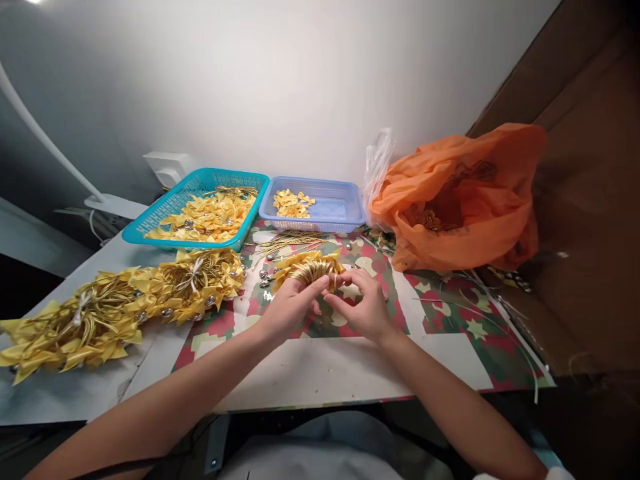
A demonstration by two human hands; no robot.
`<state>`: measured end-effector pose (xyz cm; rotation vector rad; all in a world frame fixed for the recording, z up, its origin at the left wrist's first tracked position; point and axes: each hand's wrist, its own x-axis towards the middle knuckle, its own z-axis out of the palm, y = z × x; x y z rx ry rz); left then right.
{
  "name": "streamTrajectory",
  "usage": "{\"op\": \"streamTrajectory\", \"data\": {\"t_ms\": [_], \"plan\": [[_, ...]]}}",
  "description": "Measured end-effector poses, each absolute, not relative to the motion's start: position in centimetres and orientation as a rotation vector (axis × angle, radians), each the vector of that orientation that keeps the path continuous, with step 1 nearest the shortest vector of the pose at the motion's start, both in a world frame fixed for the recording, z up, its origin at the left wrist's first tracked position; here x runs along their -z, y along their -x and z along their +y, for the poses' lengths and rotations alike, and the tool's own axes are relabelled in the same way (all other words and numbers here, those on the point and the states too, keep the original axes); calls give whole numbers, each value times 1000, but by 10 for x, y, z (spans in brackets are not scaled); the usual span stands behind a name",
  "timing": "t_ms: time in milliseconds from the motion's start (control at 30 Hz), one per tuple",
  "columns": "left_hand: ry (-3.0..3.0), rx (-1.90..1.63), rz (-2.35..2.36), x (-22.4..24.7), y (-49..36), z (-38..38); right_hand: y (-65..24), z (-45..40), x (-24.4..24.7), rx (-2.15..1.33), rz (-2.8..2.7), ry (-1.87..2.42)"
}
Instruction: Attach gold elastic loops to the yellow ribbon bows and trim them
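My left hand (295, 303) is wrapped round a bundle of gold cord loops (311, 270) with yellow ribbon pieces fanned out behind it. My right hand (364, 301) is beside it, thumb and fingertips brought together at the bundle's right end; what they pinch is too small to make out. Several silver bells (265, 277) lie just left of the bundle. Behind it, loose gold cords (287, 244) are spread on the patterned sheet. Two tied bunches of yellow ribbon flowers, one at the far left (83, 327) and one nearer (200, 277), rest on the table.
A teal basket (133, 232) of yellow ribbon pieces stands at the back left, beside a blue-violet basket (345, 200) with fewer pieces. An orange bag (465, 233) stands open at the right, near clear plastic (379, 167) and a cardboard box (590, 200). A white lamp arm (47, 137) rises at left.
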<state>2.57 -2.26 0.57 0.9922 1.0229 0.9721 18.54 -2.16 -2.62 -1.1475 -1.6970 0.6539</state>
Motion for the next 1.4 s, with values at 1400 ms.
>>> {"op": "streamTrajectory", "data": {"t_ms": [1400], "plan": [[-990, -969, 1210, 16, -34, -34, -177, -34, 21, -1583, -758, 1014]]}}
